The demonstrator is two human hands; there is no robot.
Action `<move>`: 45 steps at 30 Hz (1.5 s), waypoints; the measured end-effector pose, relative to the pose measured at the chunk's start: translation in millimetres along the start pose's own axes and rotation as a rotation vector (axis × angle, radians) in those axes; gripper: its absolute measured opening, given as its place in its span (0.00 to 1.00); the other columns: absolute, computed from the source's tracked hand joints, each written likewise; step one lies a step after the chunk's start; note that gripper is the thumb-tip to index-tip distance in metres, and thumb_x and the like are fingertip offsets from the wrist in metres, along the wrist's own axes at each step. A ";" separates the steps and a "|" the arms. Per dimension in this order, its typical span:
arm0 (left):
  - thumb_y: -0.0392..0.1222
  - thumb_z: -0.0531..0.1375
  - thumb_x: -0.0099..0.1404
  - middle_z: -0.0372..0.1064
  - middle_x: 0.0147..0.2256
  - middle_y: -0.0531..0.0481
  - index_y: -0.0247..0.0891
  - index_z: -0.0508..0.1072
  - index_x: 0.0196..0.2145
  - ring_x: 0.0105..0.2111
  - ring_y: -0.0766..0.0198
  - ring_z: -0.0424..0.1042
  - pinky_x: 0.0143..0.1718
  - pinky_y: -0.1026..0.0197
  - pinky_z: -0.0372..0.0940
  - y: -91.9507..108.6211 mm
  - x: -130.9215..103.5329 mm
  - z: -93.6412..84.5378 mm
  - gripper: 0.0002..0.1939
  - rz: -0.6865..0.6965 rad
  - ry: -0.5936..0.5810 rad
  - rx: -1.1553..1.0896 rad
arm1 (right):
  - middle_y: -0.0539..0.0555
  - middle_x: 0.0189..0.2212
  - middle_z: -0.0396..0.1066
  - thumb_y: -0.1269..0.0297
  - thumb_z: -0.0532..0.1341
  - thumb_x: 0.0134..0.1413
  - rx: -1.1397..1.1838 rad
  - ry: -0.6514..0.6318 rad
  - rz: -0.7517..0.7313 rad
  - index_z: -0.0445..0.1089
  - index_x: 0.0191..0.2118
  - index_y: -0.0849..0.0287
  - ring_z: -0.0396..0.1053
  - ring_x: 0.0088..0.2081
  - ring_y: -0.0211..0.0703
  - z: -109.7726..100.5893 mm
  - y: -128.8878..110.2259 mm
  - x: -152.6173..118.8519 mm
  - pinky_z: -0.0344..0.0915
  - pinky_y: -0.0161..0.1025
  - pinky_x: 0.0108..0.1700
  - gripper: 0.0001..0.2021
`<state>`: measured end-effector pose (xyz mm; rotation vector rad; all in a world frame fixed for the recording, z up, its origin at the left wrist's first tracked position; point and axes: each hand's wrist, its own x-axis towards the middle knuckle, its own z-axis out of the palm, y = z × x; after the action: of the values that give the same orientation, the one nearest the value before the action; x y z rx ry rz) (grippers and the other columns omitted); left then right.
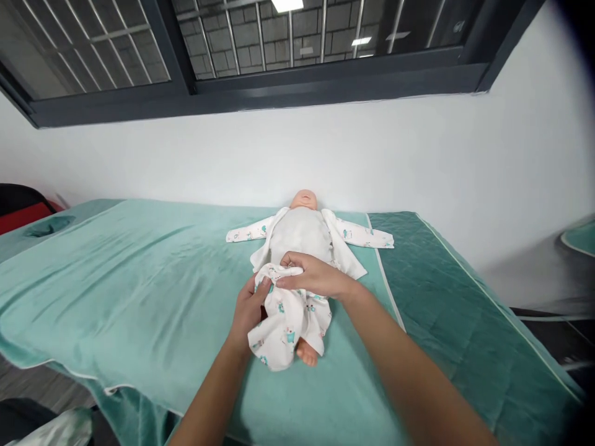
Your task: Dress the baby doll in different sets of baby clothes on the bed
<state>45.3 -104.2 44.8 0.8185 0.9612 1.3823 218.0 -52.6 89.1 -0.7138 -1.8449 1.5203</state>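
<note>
A baby doll (pixel 304 199) lies on its back on a bed, its head toward the wall. Its white jacket (pixel 351 251) hangs open over a pale body, and both printed sleeves stretch out sideways. White baby pants (pixel 290 319) with teal prints cover the doll's lower part, and one bare foot (pixel 307 353) shows below them. My left hand (pixel 251 303) grips the left edge of the pants, thumb on top. Fingers of my right hand (pixel 316 274) pinch the waistband. The doll's other foot is hidden.
A teal sheet (pixel 116 279) covers the bed, with a darker quilted strip (pixel 446 297) on the right. Behind stands a white wall (pixel 186 161) under a dark-framed window (pixel 325 80) with bars. A red and black item (pixel 23 210) is at the far left.
</note>
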 end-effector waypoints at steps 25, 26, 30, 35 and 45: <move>0.53 0.68 0.56 0.72 0.31 0.49 0.37 0.75 0.45 0.29 0.65 0.70 0.28 0.65 0.64 -15.9 -140.7 19.9 0.23 -0.217 0.419 0.014 | 0.45 0.30 0.73 0.54 0.71 0.41 -0.591 -0.243 0.045 0.73 0.32 0.56 0.67 0.33 0.40 -2.4 14.3 -0.5 0.56 0.34 0.32 0.14; 0.54 0.68 0.55 0.71 0.30 0.50 0.36 0.75 0.43 0.28 0.66 0.69 0.27 0.65 0.63 -20.1 -140.9 11.0 0.23 -0.216 0.447 0.050 | 0.45 0.29 0.73 0.52 0.71 0.39 -0.626 -0.250 0.048 0.73 0.31 0.56 0.66 0.32 0.39 -1.7 14.7 -0.5 0.55 0.34 0.31 0.15; 0.57 0.65 0.57 0.71 0.34 0.50 0.38 0.75 0.40 0.33 0.63 0.68 0.33 0.64 0.66 -19.9 -125.3 -28.3 0.21 -0.207 0.347 0.340 | 0.45 0.28 0.71 0.46 0.71 0.38 -0.707 -0.276 0.058 0.71 0.30 0.56 0.64 0.30 0.38 -0.3 15.2 -0.6 0.52 0.35 0.30 0.20; 0.53 0.62 0.61 0.70 0.34 0.50 0.38 0.73 0.42 0.35 0.60 0.68 0.36 0.61 0.65 1.7 -97.7 -49.1 0.17 -0.228 -0.002 0.580 | 0.45 0.27 0.70 0.49 0.69 0.42 -0.694 -0.282 0.048 0.71 0.30 0.56 0.63 0.29 0.37 0.6 13.6 -2.0 0.51 0.34 0.29 0.17; 0.34 0.65 0.54 0.69 0.36 0.52 0.38 0.69 0.38 0.37 0.64 0.66 0.38 0.64 0.62 15.8 -93.4 -39.0 0.13 -0.314 -0.203 0.393 | 0.47 0.32 0.71 0.61 0.67 0.45 -0.683 -0.118 0.043 0.67 0.34 0.56 0.66 0.34 0.40 3.9 13.1 -0.8 0.55 0.34 0.33 0.11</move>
<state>7.9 -199.5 49.9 1.0276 1.1621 0.8345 215.8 -53.2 75.5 -0.9824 -2.4787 0.9479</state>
